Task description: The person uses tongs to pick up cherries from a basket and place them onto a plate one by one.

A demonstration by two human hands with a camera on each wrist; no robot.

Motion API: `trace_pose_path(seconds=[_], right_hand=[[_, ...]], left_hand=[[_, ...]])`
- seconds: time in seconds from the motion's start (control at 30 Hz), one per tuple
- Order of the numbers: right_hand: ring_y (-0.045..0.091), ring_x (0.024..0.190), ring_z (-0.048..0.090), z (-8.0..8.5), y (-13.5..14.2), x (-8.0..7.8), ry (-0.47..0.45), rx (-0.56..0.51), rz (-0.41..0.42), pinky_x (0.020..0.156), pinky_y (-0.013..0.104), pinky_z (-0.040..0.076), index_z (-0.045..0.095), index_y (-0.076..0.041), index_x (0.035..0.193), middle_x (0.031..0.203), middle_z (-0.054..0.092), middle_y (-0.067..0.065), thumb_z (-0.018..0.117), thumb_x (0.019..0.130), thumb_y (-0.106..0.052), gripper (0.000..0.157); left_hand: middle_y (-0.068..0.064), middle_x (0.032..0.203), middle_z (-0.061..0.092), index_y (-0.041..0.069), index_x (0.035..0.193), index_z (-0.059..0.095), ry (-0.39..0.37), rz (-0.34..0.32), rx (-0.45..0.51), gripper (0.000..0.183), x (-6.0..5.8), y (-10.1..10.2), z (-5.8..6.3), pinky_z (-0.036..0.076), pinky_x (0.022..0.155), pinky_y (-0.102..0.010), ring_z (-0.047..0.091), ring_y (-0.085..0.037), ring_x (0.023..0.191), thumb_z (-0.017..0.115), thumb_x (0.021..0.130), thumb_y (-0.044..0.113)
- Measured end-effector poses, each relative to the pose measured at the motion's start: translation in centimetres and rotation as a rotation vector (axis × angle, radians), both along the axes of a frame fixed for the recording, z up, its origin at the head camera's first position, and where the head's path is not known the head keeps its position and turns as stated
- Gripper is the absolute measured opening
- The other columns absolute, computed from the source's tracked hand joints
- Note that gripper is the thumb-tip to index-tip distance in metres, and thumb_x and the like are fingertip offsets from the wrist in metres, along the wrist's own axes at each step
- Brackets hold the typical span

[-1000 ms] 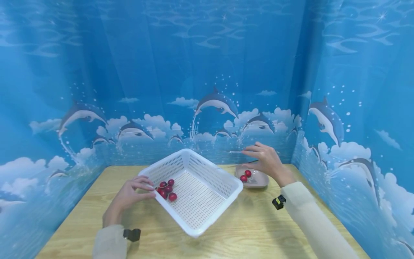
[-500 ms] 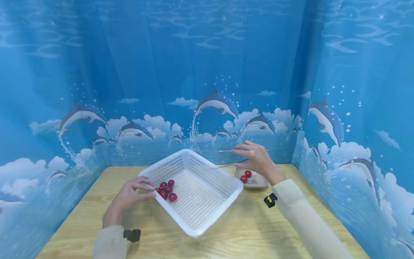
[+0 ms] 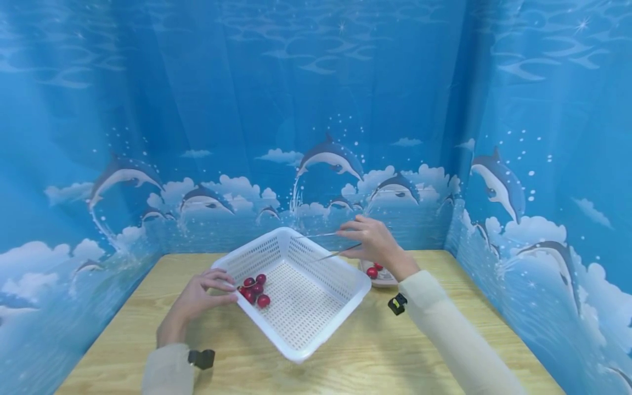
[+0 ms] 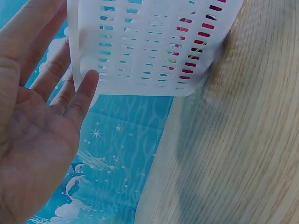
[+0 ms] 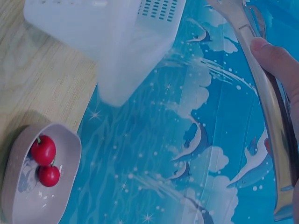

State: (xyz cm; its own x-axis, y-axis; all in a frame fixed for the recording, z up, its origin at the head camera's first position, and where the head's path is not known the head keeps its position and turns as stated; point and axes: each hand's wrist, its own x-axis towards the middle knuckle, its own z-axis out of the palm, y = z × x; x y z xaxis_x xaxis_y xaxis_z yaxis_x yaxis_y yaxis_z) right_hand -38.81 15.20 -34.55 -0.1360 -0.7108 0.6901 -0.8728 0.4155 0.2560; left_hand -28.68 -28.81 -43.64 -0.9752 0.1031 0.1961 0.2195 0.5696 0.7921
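My left hand (image 3: 199, 296) grips the left rim of a white perforated plastic basket (image 3: 266, 329), its fingers around the edge in the left wrist view. Several red cherries (image 3: 258, 288) lie together in the basket's left corner. In my right hand (image 3: 377, 246) is a pair of metal tongs (image 5: 264, 88), held with the thumb along one arm. The tongs' arms are spread, and their tips reach over the basket's back right side with nothing visible between them. Behind the right hand, a small pale dish (image 5: 70, 163) holds two red cherries (image 5: 43, 150), partly hidden in the head view.
The basket and dish stand on a light wooden table (image 3: 345, 367). Blue curtains (image 3: 276, 109) printed with dolphins and clouds enclose the table at the back and sides. The dish sits close to the basket's right corner, near the table's back edge.
My right hand has moved left with the tongs, from above the dish to the basket's back right rim. The left hand, basket and cherries have stayed in place.
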Motion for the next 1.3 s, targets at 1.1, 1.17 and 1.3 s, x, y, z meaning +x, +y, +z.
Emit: trace_pose_path(seconds=[1.1,1.17,1.3], right_hand=[[0.016,0.091,0.070,-0.3,-3.9,1.0,-0.061,0.078,-0.006,0.073,0.026,0.059,0.080,-0.017,0.108,0.106,0.080,0.000,0.093,0.075,-0.032,0.038],[0.016,0.091,0.070,-0.3,-4.1,1.1,-0.064,0.080,-0.006,0.074,0.026,0.059,0.080,-0.017,0.108,0.106,0.080,0.000,0.093,0.075,-0.032,0.038],[0.015,0.089,0.070,-0.4,-4.3,1.2,-0.043,0.087,-0.017,0.073,0.025,0.059,0.080,-0.017,0.107,0.105,0.080,-0.001,0.093,0.075,-0.033,0.038]], left_hand=[[-0.017,0.128,0.071,0.005,0.101,0.080,-0.004,0.004,-0.006,0.031,0.0,0.1,0.3,0.030,0.116,-0.075,0.047,-0.043,0.139,0.090,0.079,0.025],[-0.018,0.127,0.072,0.004,0.101,0.080,0.003,0.001,-0.007,0.031,0.0,0.0,0.2,0.030,0.116,-0.075,0.047,-0.044,0.139,0.090,0.079,0.025],[-0.018,0.124,0.073,0.004,0.099,0.081,0.025,-0.005,-0.004,0.029,-0.2,0.0,0.1,0.031,0.116,-0.074,0.049,-0.043,0.137,0.090,0.078,0.022]])
